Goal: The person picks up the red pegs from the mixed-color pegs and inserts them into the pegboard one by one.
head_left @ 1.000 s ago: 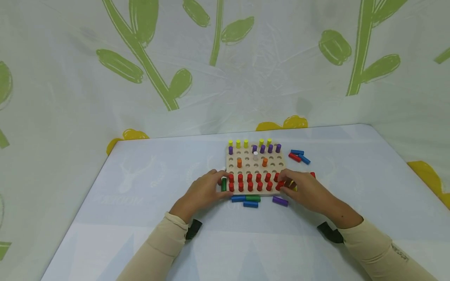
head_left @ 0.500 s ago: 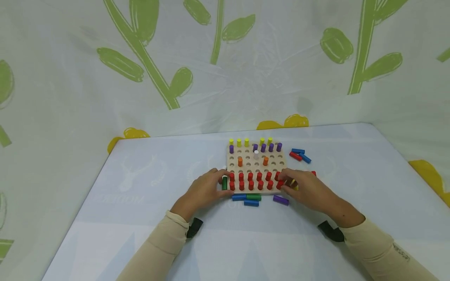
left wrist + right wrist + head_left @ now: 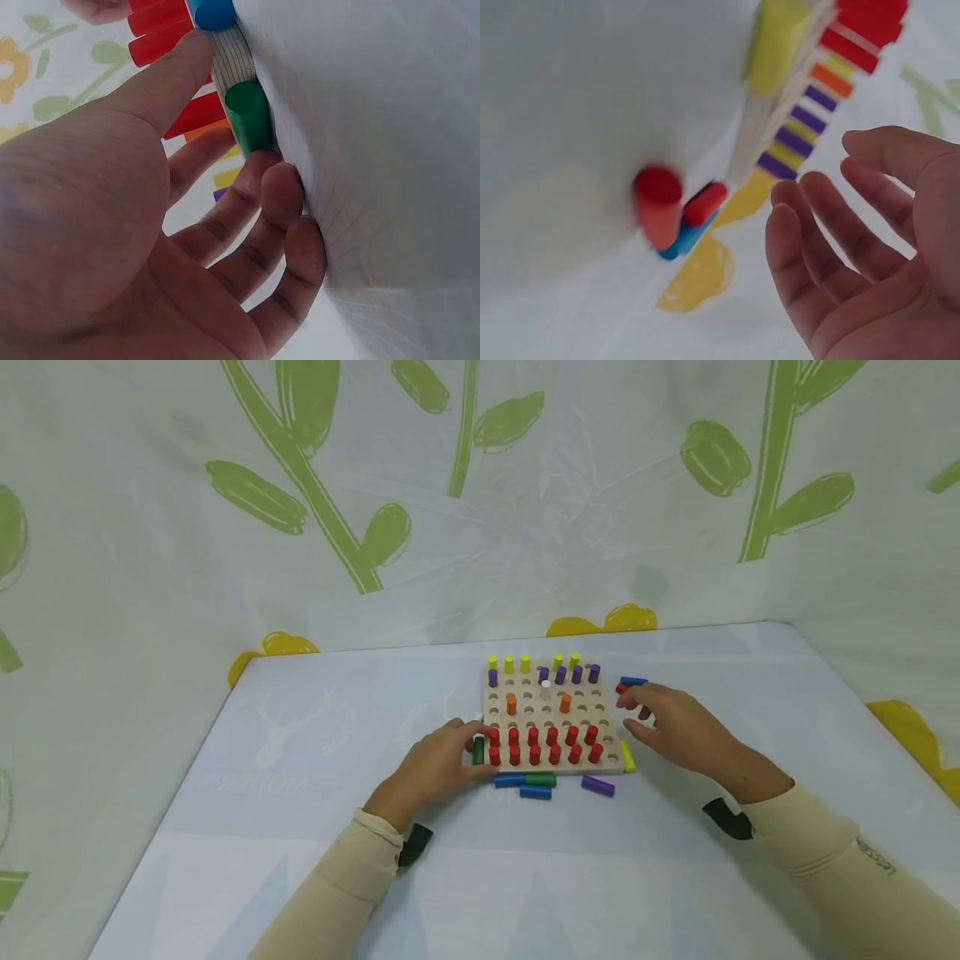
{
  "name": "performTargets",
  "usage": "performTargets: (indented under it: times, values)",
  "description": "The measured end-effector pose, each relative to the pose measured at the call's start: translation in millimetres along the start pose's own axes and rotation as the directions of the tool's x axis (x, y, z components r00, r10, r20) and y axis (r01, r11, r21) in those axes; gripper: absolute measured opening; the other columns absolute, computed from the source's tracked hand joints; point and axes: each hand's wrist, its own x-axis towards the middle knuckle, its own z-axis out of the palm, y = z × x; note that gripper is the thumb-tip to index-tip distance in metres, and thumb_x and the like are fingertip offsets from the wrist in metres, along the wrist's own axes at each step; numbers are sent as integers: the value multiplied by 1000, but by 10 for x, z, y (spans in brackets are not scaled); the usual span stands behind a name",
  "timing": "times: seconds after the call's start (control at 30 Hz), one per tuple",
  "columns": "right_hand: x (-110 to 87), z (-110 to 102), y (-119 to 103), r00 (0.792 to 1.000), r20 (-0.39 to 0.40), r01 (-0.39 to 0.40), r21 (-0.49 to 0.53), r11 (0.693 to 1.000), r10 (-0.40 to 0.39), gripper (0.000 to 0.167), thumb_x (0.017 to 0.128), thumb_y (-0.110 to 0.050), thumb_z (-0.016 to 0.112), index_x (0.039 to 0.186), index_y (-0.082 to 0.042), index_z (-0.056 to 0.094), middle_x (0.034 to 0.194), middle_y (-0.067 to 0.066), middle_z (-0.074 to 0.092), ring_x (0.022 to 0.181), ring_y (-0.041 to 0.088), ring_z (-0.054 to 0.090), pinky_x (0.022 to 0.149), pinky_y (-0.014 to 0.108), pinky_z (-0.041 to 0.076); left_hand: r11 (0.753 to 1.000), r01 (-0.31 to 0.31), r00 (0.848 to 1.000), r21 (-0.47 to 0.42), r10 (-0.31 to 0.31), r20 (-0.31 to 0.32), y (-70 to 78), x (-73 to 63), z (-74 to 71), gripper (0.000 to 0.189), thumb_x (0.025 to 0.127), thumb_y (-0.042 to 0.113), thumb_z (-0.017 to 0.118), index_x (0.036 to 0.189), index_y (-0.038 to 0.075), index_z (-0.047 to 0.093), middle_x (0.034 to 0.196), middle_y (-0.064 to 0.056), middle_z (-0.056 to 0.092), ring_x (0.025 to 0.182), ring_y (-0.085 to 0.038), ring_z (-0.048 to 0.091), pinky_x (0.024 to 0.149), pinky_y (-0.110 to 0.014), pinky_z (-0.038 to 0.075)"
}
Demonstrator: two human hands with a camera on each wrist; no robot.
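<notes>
A wooden pegboard lies on the table, with two rows of red pegs standing at its near side. Farther back stand orange pegs, a white peg, purple pegs and yellow pegs. My left hand holds the board's near left corner, thumb at the front and fingers along the left side, beside a green peg. Over the table to the right of the board, my right hand is empty, its fingers loosely bent, near a blue peg and red pegs.
A yellow peg lies along the board's right edge. In front are a blue peg, a green peg, another blue peg and a purple peg. A leaf-patterned wall rises behind the table.
My right hand has let go of the red peg at the right end of the front row and moved right and away from me. My left hand has stayed at the board's corner.
</notes>
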Motion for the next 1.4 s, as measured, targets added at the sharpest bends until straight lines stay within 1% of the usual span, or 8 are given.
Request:
performTargets:
  times: [0.07, 0.23, 0.4, 0.57, 0.8, 1.07, 1.23, 1.4]
  values:
    - [49, -1, 55, 1000, 8, -4, -40, 999, 4, 31, 89, -10, 74, 119, -4, 65, 110, 13, 68, 95, 25, 65, 81, 42, 59, 1000, 6, 1000, -3, -6, 5, -4, -5, 4, 65, 83, 45, 79, 139, 24, 56, 107, 0, 62, 94, -16, 59, 89, -38, 56]
    - [165, 9, 149, 997, 56, -36, -142, 989, 45, 41, 89, -13, 75, 127, -3, 63, 110, 16, 66, 93, 26, 64, 85, 47, 58, 1000, 17, 1000, -5, -17, 14, -12, -7, 36, 65, 82, 46, 80, 139, 24, 56, 107, 0, 62, 94, -17, 59, 89, -38, 56]
    - [300, -7, 191, 993, 83, -60, -216, 975, 79, 45, 88, -15, 77, 130, -4, 62, 111, 17, 65, 94, 29, 64, 85, 48, 59, 1000, 4, 1000, 2, -4, -1, -11, 2, 20, 65, 83, 46, 79, 139, 24, 56, 106, 1, 62, 93, -16, 59, 89, -38, 56]
    - [391, 2, 209, 991, 98, -67, -224, 972, 91, 44, 88, -13, 76, 129, -6, 64, 109, 16, 65, 90, 27, 63, 82, 46, 60, 1000, 4, 1000, 4, -4, -2, -11, -5, 3, 65, 83, 45, 80, 139, 24, 56, 107, 0, 63, 94, -17, 60, 88, -39, 56]
    - [463, 34, 242, 987, 121, -76, -238, 968, 107, 41, 90, -14, 74, 129, -5, 64, 111, 17, 66, 90, 26, 63, 84, 46, 59, 1000, 7, 1000, -4, -7, -1, -10, 11, 18, 65, 82, 46, 80, 139, 24, 57, 106, 0, 62, 94, -16, 59, 88, -39, 56]
    - [485, 46, 271, 982, 139, -94, -239, 967, 129, 41, 91, -13, 73, 129, -4, 63, 108, 17, 67, 89, 26, 62, 85, 46, 59, 1000, -7, 1000, -10, 7, -1, -9, 6, 43, 64, 83, 46, 79, 139, 24, 57, 107, 1, 62, 94, -16, 59, 88, -39, 55]
    - [487, 63, 267, 977, 160, -102, -230, 968, 141, 42, 90, -12, 74, 130, -3, 62, 111, 17, 68, 92, 28, 64, 87, 48, 58, 1000, -8, 1000, -1, 8, -7, -7, 7, 27, 64, 83, 45, 79, 139, 24, 57, 107, 1, 62, 92, -16, 59, 87, -38, 55]
    - [469, 89, 269, 973, 181, -108, -205, 973, 146, 42, 92, -12, 72, 131, -4, 58, 113, 18, 69, 93, 28, 63, 87, 48, 58, 1000, -6, 1000, 5, 6, -4, -12, 9, 25, 63, 83, 45, 80, 138, 23, 57, 105, 1, 62, 91, -16, 58, 86, -37, 55]
